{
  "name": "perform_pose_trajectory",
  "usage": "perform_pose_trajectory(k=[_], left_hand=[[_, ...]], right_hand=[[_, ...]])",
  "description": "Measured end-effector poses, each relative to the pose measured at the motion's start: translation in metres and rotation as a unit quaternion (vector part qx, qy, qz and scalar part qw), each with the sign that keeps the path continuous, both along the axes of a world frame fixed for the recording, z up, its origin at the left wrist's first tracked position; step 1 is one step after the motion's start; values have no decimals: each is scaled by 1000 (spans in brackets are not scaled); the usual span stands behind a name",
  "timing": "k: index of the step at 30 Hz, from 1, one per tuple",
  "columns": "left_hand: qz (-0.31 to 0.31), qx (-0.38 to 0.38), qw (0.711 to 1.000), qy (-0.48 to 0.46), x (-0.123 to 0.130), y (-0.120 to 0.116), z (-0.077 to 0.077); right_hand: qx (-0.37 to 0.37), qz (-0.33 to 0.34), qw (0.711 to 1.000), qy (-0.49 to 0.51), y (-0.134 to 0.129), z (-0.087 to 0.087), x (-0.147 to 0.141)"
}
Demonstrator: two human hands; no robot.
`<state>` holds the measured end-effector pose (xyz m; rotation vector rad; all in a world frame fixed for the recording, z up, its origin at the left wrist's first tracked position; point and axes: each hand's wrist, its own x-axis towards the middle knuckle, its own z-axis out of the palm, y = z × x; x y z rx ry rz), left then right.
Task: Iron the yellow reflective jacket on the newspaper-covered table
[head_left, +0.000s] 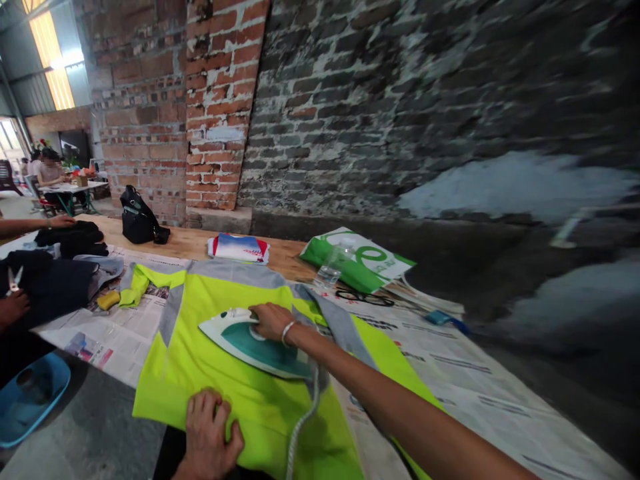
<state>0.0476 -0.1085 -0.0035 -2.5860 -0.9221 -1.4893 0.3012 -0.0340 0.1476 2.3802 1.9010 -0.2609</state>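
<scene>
A bright yellow-green shirt with grey panels (200, 307) lies spread over the newspaper-covered table. My right hand (274, 323), with a light bangle at the wrist, is wrapped round the handle of a white and teal clothes iron (280, 353). The iron rests on the shirt, its tip pointing left, and its braided cord (302, 420) hangs toward me. Near the shirt's lower edge, my left hand (211, 430) rests on the cloth with bent fingers and the thumb apart; it seems to hold nothing.
At left, another person's hand (15, 308) has scissors (15, 280) beside dark cloth (45, 287). A yellow sponge-like block (108, 300), black bag (140, 217), red-white-blue packet (239, 248), green-white bag (360, 260), glasses (365, 298) and blue brush (447, 320) lie around. A blue basin (63, 377) stands lower left.
</scene>
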Motion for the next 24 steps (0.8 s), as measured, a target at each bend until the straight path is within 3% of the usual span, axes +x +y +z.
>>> perform_pose_trajectory(k=[7, 12, 16, 24], left_hand=[[7, 3, 1000, 3, 2, 0, -2], [17, 12, 1000, -5, 4, 0, -9], [24, 18, 1000, -2, 3, 0, -8], [28, 21, 999, 3, 2, 0, -6]], right_hand=[[29, -89, 996, -11, 65, 6, 36], [16, -96, 995, -15, 75, 9, 42], [-10, -53, 999, -6, 54, 9, 29], [-34, 70, 997, 13, -33, 6, -22]])
